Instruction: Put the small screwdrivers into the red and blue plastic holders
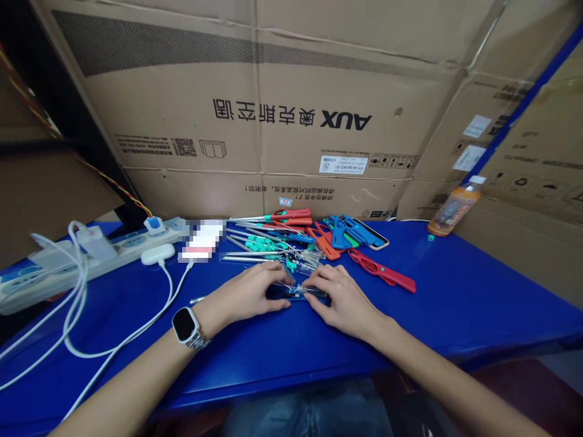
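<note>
Low over the blue table, both my hands work on a partly open long-reach lighter (297, 296) with a blue shell and small clear and dark parts in it. My left hand (252, 290) has its fingers curled on the left part, and a metal tube tip (197, 300) shows out past that wrist. On the other side my right hand (344, 298) grips the right part with bent fingers. Just beyond lie loose lighter parts: green pieces (259, 243), clear fuel tanks (314, 256) and metal tubes (248, 257). The fingers hide much of the lighter.
Blue and orange handle shells (337, 232) lie behind, with a red shell (382, 270) to the right. A drink bottle (456, 206) stands at the back right. White cables (132, 337) run from a power strip (132, 243) at left. A cardboard wall (291, 79) closes the back.
</note>
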`<action>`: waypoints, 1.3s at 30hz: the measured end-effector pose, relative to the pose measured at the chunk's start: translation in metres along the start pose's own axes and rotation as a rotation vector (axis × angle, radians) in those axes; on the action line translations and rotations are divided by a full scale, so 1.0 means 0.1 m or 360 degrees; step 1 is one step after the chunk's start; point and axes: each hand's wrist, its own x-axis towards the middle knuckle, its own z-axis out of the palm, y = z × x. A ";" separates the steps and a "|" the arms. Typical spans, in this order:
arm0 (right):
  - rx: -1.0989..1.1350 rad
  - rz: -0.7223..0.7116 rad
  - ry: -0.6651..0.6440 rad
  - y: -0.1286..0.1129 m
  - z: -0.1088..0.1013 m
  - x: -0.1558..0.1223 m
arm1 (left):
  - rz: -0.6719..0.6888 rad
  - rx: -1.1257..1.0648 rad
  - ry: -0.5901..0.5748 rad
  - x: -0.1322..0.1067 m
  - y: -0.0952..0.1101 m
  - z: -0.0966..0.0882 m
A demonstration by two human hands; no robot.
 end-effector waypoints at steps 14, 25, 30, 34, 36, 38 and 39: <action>-0.0062 -0.0082 -0.0261 0.04 -0.07 0.14 | 0.0014 0.0185 0.0052 -0.01 0.02 -0.02; -0.0293 -0.0148 -0.0354 0.04 -0.13 0.20 | 0.0027 0.0066 0.0045 -0.01 0.05 -0.07; -0.0329 -0.0153 -0.0373 0.08 -0.18 0.26 | 0.0082 0.0037 0.0062 -0.01 -0.02 -0.12; -0.0176 -0.0155 -0.0274 0.00 -0.18 0.35 | 0.0071 0.0129 0.0055 -0.01 -0.06 -0.09; -0.0019 -0.0152 -0.0233 -0.04 -0.12 0.41 | 0.0063 0.0173 0.0060 -0.02 -0.06 -0.08; 0.0101 -0.0139 -0.0259 -0.04 -0.03 0.48 | 0.0045 0.0234 0.0061 -0.02 -0.05 -0.06; 0.0137 -0.0135 -0.0291 -0.03 0.01 0.52 | 0.0037 0.0266 0.0061 -0.03 -0.04 -0.06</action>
